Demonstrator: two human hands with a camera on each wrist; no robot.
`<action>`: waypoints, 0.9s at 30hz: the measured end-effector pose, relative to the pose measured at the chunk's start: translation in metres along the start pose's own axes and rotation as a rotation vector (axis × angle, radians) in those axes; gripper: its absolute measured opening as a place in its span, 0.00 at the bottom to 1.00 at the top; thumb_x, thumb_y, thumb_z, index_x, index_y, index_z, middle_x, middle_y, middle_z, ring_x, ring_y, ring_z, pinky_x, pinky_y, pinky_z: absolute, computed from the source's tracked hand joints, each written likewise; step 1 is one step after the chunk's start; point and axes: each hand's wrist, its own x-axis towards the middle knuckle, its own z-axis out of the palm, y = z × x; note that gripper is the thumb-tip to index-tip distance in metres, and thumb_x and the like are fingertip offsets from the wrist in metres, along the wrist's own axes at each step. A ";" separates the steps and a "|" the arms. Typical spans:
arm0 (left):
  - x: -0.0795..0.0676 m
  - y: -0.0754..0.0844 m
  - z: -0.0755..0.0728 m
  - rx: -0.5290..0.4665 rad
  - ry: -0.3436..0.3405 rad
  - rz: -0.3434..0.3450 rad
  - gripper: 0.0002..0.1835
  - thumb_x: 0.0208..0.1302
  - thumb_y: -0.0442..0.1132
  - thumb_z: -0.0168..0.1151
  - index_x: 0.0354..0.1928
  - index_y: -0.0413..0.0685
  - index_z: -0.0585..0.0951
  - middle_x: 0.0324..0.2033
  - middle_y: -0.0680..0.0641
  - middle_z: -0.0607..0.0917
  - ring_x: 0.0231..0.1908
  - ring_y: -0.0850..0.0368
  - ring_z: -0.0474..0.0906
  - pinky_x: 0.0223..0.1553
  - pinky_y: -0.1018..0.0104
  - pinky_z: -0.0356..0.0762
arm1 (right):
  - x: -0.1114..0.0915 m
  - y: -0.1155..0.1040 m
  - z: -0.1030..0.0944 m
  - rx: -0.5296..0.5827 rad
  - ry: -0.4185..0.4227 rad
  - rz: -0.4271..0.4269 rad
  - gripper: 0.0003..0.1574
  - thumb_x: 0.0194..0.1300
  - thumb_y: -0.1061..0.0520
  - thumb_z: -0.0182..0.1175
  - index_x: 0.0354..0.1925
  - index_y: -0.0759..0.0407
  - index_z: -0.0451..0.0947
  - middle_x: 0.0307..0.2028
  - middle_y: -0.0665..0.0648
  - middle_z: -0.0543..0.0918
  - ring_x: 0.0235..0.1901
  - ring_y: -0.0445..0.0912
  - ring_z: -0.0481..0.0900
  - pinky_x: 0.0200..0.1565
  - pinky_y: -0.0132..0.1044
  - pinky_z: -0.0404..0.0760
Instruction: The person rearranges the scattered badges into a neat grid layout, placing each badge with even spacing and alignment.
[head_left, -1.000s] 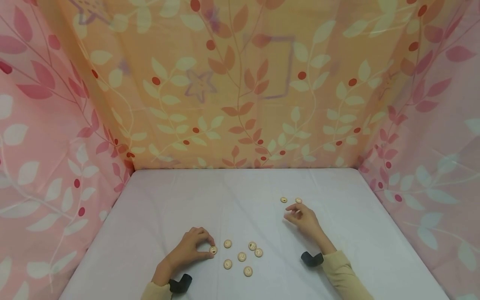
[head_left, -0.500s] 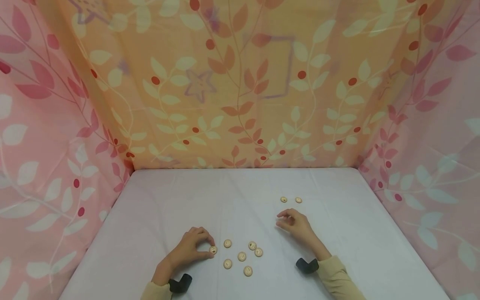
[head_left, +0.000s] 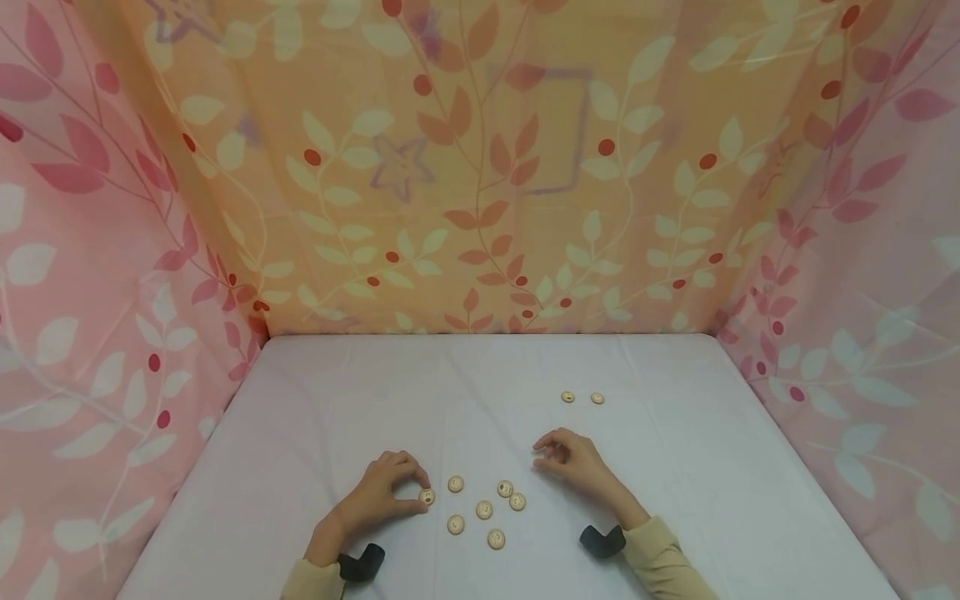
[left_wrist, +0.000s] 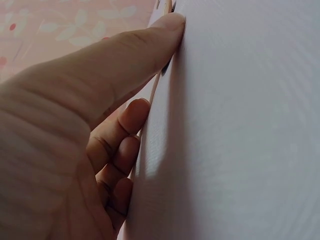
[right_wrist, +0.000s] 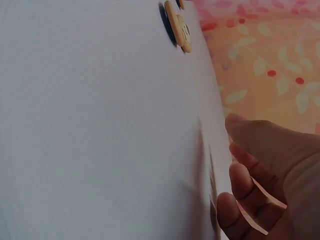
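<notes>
My left hand [head_left: 382, 490] rests on the table and pinches a small round wooden disc [head_left: 427, 497] with a dark mark between thumb and index finger. In the left wrist view the thumb lies along the tabletop, largely hiding that disc. Several similar discs lie flat just to its right, among them one disc [head_left: 456, 483] behind and one disc [head_left: 497, 539] in front. My right hand [head_left: 579, 465] hovers right of this group, fingers loosely bent, holding nothing. Two more discs, a left one [head_left: 567, 397] and a right one [head_left: 597, 398], lie side by side farther back.
A white cloth covers the table [head_left: 360, 392]. Patterned curtains surround it: an orange back curtain [head_left: 480, 167] and pink ones at the left [head_left: 75, 292] and right [head_left: 862, 292]. Each wrist carries a black camera mount, the left mount [head_left: 362, 563] close to the cloth.
My right hand has moved left and toward me, away from the two far discs and nearer the group. My left hand has stayed in place, still pinching its disc.
</notes>
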 end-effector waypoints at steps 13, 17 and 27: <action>0.000 0.001 -0.001 0.009 0.004 0.005 0.14 0.45 0.57 0.70 0.34 0.71 0.78 0.38 0.69 0.74 0.44 0.64 0.65 0.45 0.58 0.60 | -0.005 -0.013 0.010 0.003 -0.093 -0.055 0.17 0.50 0.46 0.69 0.38 0.49 0.79 0.29 0.45 0.79 0.25 0.35 0.72 0.30 0.29 0.71; 0.000 0.002 -0.001 0.012 0.001 0.000 0.14 0.44 0.57 0.70 0.34 0.71 0.78 0.38 0.69 0.74 0.44 0.64 0.65 0.45 0.57 0.60 | -0.007 -0.016 0.013 -0.019 -0.111 -0.081 0.16 0.49 0.45 0.69 0.37 0.47 0.79 0.29 0.45 0.79 0.27 0.37 0.73 0.33 0.29 0.70; 0.001 0.002 -0.002 0.019 -0.004 0.007 0.14 0.45 0.57 0.70 0.34 0.70 0.78 0.39 0.69 0.75 0.44 0.64 0.65 0.44 0.58 0.60 | -0.012 -0.019 0.021 -0.143 -0.122 -0.152 0.16 0.45 0.40 0.70 0.34 0.39 0.79 0.27 0.38 0.77 0.29 0.34 0.69 0.41 0.36 0.61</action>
